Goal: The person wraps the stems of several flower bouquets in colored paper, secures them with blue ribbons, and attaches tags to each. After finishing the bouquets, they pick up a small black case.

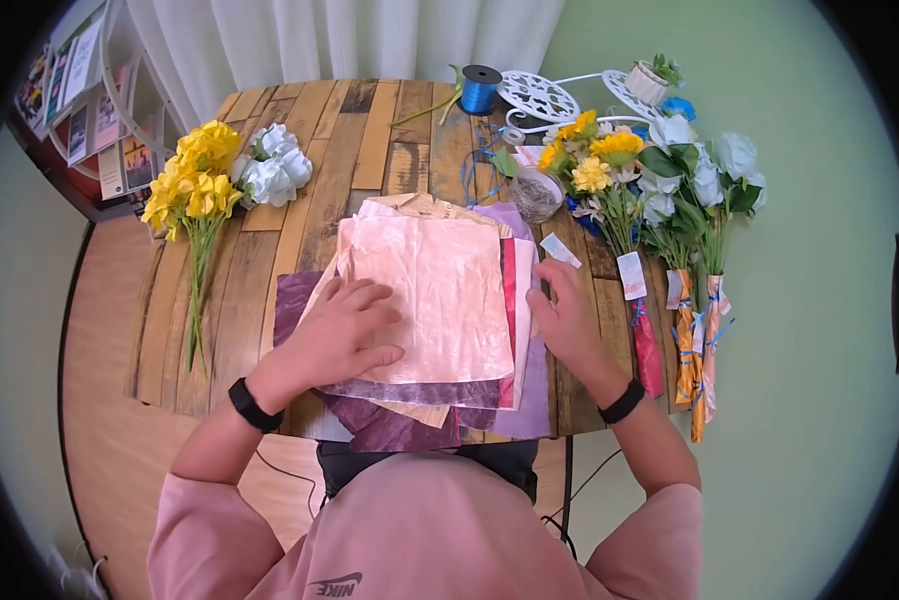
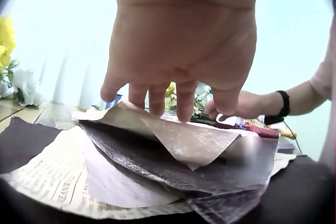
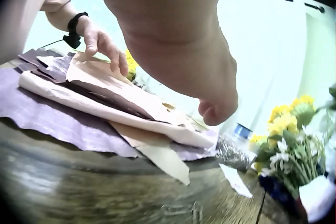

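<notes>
A loose stack of wrapping paper sheets lies before me, with a pale pink sheet (image 1: 439,300) on top. Dark purple paper (image 1: 389,422), printed newspaper-style paper (image 2: 47,190) and lilac paper (image 1: 525,400) stick out underneath. My left hand (image 1: 341,335) rests on the left part of the pink sheet, fingers spread; in the left wrist view its fingertips point down at the paper. At the stack's right edge is my right hand (image 1: 566,318), its fingers loosely bent and nothing visible between them.
Yellow flowers (image 1: 204,170) and pale blue-white flowers (image 1: 273,168) lie at the left. On the right are mixed bouquets (image 1: 609,165) with wrapped stems (image 1: 646,350). A blue ribbon spool (image 1: 480,92), a clear round container (image 1: 536,196) and a white ornamental stand (image 1: 539,97) stand at the back.
</notes>
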`<state>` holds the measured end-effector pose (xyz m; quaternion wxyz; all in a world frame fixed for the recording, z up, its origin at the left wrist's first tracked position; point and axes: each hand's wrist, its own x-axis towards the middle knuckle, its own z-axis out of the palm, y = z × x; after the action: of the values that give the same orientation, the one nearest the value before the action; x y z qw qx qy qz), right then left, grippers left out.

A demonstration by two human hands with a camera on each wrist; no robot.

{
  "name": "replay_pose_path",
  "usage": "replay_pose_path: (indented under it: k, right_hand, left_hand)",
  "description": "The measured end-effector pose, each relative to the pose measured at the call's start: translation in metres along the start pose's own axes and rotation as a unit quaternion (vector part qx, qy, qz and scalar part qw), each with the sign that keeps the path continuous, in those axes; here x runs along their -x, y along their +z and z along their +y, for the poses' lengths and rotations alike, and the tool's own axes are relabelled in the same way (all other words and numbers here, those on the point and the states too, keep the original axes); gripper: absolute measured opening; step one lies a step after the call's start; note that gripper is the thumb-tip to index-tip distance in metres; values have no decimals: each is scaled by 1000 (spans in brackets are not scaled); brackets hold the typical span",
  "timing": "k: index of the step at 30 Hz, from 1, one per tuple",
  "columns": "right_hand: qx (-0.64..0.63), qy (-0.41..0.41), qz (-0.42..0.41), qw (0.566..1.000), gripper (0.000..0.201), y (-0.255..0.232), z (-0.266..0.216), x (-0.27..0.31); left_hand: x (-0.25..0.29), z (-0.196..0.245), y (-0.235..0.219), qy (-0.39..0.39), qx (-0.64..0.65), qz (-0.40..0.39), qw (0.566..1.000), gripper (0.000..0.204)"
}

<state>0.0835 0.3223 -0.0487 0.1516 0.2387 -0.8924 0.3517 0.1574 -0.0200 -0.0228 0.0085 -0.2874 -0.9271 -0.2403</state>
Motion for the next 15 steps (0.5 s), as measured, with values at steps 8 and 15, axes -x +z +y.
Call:
replay_pose_path:
  k: [8, 15]
  right_hand:
    - [132, -111, -218, 961, 43, 13, -47, -6]
    - [178, -67, -291, 937, 52, 19, -44, -5]
  left_hand:
    - [6, -3, 20, -51, -61, -56, 995, 95]
    - [34, -32, -15, -84, -10, -77, 993, 75]
